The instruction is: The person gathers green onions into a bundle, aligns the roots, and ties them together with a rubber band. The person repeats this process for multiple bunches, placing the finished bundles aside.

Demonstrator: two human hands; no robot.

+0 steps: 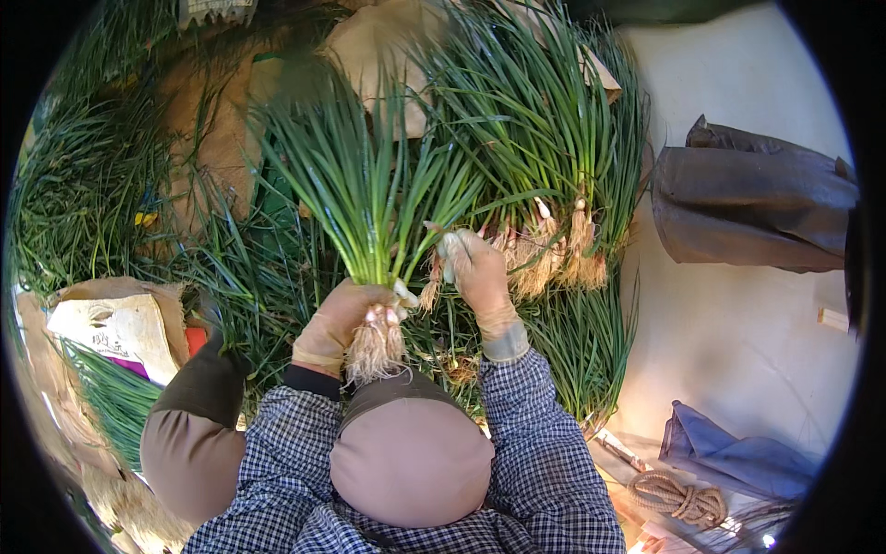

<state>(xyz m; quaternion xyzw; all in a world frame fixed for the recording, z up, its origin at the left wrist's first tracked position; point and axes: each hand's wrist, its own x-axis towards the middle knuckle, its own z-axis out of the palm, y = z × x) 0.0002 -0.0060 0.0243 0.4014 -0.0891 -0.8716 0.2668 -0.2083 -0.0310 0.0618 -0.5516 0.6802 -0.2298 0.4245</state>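
Note:
My left hand (342, 322), in a thin pale glove, grips a bunch of spring onions (374, 228) just above the bulbs. Its green leaves fan upward and away, while the pale stringy roots (376, 350) hang over my knee. Small white bulbs (403, 296) stick out beside the thumb. My right hand (477, 266), also gloved, is curled to the right of the bunch, fingertips near its outer leaves. A small brownish piece shows at those fingertips; whether they pinch it is unclear. Right behind this hand lie more rooted spring onions (540, 242).
A large heap of spring onions (547, 118) lies ahead to the right, more greens (90, 187) at left. Cardboard (208, 138) and a printed paper sack (111, 329) are on the left. On the right are a dark folded sheet (754, 204), a blue cloth (734, 450) and coiled rope (678, 498).

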